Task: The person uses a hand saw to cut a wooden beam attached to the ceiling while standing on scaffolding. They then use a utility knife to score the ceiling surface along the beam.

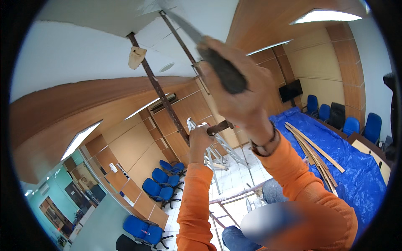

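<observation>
My right hand (240,83) is closed round the black handle (226,73) of a knife-like tool, with its grey blade (186,27) raised at the white ceiling, beside a patch of rougher surface. My left hand (199,138) grips rusty metal framing at the lower end of a long perforated bar (163,92) hanging from the ceiling, where a short crosspiece (217,128) runs right. A torn beige scrap (137,57) is stuck on that bar higher up. A second bar (178,35) hangs behind the blade, partly hidden by my right hand.
Below me are scaffold rails (224,198), with an aluminium ladder (234,152) beyond. Blue chairs (153,188) line the left wall and the right side. At right, a table under a blue tarp (351,196) bears long wooden strips (314,150). A screen (290,90) stands behind.
</observation>
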{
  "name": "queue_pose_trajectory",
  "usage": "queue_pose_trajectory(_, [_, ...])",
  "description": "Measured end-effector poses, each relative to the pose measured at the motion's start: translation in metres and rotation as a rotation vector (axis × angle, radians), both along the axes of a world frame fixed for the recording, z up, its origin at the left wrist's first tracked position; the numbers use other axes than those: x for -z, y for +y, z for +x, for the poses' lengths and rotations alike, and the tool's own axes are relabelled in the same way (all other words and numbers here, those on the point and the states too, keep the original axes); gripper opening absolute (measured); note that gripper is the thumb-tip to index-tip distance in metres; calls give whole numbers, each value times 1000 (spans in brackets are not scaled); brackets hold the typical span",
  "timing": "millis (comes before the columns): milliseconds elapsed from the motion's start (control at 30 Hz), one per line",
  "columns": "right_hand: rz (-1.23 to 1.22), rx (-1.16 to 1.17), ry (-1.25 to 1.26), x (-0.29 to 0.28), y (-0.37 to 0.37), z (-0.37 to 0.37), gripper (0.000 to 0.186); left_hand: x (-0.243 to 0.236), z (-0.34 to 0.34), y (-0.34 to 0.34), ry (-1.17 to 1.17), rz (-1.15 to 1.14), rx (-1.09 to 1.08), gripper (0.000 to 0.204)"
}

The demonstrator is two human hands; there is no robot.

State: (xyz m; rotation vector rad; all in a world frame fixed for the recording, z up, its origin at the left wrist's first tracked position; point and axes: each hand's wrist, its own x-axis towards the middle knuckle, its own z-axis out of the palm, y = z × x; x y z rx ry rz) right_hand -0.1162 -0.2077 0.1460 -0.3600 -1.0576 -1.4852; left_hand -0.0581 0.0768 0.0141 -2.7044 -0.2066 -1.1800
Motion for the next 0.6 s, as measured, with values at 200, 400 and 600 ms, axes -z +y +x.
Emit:
queue_pose_trajectory(200, [-7, 78, -17, 6, -4, -3, 42, 4, 3, 4, -28, 3, -5, 21])
queue_pose_trajectory(400, [34, 6, -71, 0, -31, -41, 31, 3, 3, 0, -86, 13, 10, 20])
queue_pose_trajectory(600, [-47, 29, 65, -32, -26, -37, 28, -2, -1, 2, 33, -8, -32, 29])
